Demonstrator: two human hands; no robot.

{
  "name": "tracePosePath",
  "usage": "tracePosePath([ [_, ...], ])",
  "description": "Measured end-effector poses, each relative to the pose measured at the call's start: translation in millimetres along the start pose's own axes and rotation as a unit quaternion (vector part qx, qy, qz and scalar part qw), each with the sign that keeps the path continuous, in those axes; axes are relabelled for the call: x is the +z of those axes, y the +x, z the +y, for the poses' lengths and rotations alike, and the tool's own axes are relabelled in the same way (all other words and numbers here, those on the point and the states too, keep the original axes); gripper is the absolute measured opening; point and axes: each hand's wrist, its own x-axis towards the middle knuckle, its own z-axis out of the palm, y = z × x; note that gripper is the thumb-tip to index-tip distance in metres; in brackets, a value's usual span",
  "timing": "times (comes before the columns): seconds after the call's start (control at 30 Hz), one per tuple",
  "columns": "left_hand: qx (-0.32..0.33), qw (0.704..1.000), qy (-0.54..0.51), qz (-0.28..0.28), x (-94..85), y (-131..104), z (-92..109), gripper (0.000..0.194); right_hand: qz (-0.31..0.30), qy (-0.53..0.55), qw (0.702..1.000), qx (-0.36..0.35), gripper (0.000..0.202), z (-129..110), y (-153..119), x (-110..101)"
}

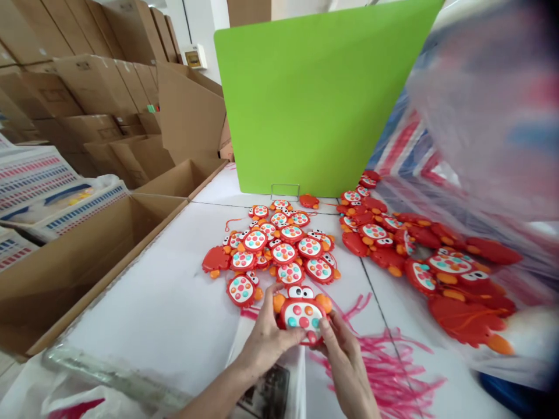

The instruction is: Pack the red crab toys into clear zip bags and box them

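Observation:
Between my two hands I hold a red crab toy with bulging white eyes, orange claws and a white face dotted with pink and teal buttons. My left hand grips its left side, the thumb along the lower edge. On the other side my right hand closes round it, its thumb on the face near the lower right. Just beyond lies a cluster of similar crab toys, mostly face up. A second heap of them spreads to the right, many turned over.
A large green board stands at the table's back. Pink plastic strips lie right of my hands. Along the left edge is an open cardboard box, with stacked cartons behind. Clear plastic bagging bulges at the right.

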Motion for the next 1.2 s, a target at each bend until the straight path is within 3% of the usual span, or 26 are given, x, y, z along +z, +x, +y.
tracePosePath([
  [0.07, -0.024, 1.000, -0.014, -0.014, -3.3, -4, -3, 0.076, -0.033, 0.038, 0.998, 0.028, 0.049, 0, -2, -3],
  [0.17, -0.046, 0.999, -0.011, -0.007, -2.5, -13, -12, 0.066, -0.083, 0.087, 0.993, 0.014, 0.042, 2, -6, -1],
  [0.33, -0.025, 0.998, 0.045, 0.043, 3.2, -31, -22, 0.060, 0.008, 0.075, 0.997, 0.032, 0.053, 24, -18, 6],
  [0.4, -0.023, 0.997, 0.059, 0.037, 0.9, -35, -22, 0.054, 0.019, 0.069, 0.996, 0.045, 0.056, 34, -23, 8],
  [0.67, 0.017, 1.000, 0.004, 0.003, -4.9, -50, -25, 0.056, 0.006, 0.083, 0.993, 0.080, 0.058, 43, -29, 1],
  [0.8, 0.018, 1.000, 0.005, 0.017, -2.4, -52, -23, 0.055, 0.015, 0.072, 0.997, 0.038, 0.049, 66, -21, -10],
  [0.93, 0.010, 0.999, -0.046, 0.016, -11.7, -51, -26, 0.066, -0.014, 0.082, 0.996, 0.045, 0.036, 83, -15, -19],
  [1.03, 0.018, 0.999, -0.024, -0.010, -28.2, -53, -28, 0.067, -0.010, 0.083, 0.993, 0.080, 0.036, 69, -13, -15],
  [1.1, 0.027, 0.996, 0.088, 0.007, -44.4, -55, -29, 0.063, 0.022, 0.085, 0.991, 0.105, 0.039, 47, -4, -5],
  [1.2, 0.077, 0.950, 0.301, -0.009, -72.1, -54, -36, 0.062, 0.045, 0.079, 0.991, 0.094, 0.044, -1, 27, 19],
])
